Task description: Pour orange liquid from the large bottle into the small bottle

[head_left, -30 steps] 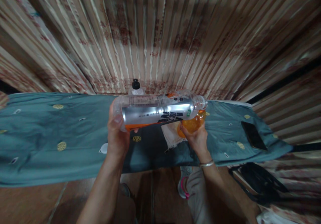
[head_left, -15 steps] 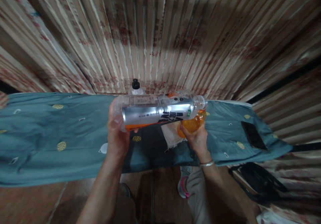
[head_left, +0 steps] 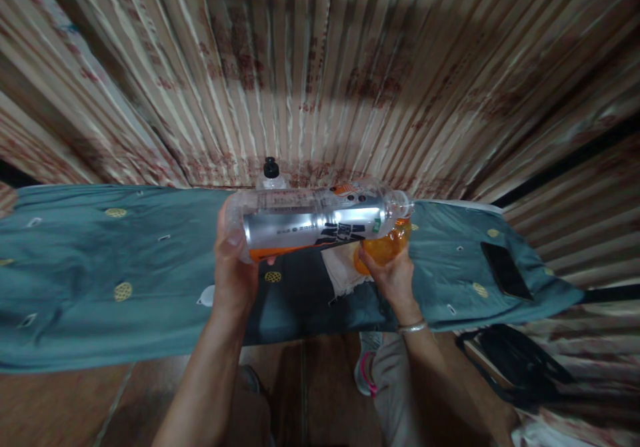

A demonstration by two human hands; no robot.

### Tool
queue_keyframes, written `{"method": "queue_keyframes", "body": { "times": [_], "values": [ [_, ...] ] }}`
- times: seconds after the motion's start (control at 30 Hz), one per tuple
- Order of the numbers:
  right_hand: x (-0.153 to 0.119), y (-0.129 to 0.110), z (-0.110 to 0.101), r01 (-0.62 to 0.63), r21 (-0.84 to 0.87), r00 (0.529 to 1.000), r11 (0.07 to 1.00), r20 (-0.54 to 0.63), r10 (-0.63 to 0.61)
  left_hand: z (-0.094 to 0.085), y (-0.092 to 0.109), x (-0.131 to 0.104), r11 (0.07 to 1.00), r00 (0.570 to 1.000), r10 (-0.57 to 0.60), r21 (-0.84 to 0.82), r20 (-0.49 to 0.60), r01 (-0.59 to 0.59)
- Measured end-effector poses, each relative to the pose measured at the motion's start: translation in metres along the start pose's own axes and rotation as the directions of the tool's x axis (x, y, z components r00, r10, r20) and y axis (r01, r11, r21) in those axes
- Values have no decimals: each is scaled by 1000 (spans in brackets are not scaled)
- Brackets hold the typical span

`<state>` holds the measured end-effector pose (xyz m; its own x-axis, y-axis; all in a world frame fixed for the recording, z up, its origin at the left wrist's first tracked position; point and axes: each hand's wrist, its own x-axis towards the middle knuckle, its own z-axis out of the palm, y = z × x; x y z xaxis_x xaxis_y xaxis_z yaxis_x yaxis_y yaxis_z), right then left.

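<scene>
My left hand (head_left: 235, 267) is wrapped round the base of a clear plastic bottle (head_left: 310, 220) with a silver and orange label. The bottle lies sideways in the air, its open neck pointing right. Under that neck, my right hand (head_left: 393, 273) grips a second bottle (head_left: 383, 250) holding orange liquid; its upper part is partly hidden behind the first bottle. Whether liquid runs between the two necks I cannot tell. Beneath the right hand a pale cloth (head_left: 343, 270) lies on the table. A white cap (head_left: 207, 295) rests beside my left wrist.
A teal patterned cloth covers the long narrow table (head_left: 75, 253). Behind the held bottle stands a clear bottle with a black top (head_left: 271, 168). A phone (head_left: 507, 270) lies at the right end. Pleated curtains (head_left: 310, 87) hang behind; a dark bag (head_left: 520, 360) sits lower right.
</scene>
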<state>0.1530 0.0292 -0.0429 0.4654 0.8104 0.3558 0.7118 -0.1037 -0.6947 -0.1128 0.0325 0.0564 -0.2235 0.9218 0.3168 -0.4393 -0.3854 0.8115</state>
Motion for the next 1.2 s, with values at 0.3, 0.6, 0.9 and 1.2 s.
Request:
{"method": "queue_keyframes", "body": {
  "times": [0.3,0.6,0.9,1.2],
  "values": [
    [0,-1,-1,3,3,1000,1000,8,-4,3,0,-1,999,998,-23,-24,-56,22],
    [1,-3,-2,-20,11,1000,1000,11,20,2,1,-1,1000,999,-16,-14,-46,15],
    [0,-2,-2,-25,17,999,1000,20,25,2,3,-1,1000,1000,-20,-18,-12,20],
    [0,-1,-2,-26,7,999,1000,19,26,3,0,0,998,999,-14,-62,-41,12]
  ]
}}
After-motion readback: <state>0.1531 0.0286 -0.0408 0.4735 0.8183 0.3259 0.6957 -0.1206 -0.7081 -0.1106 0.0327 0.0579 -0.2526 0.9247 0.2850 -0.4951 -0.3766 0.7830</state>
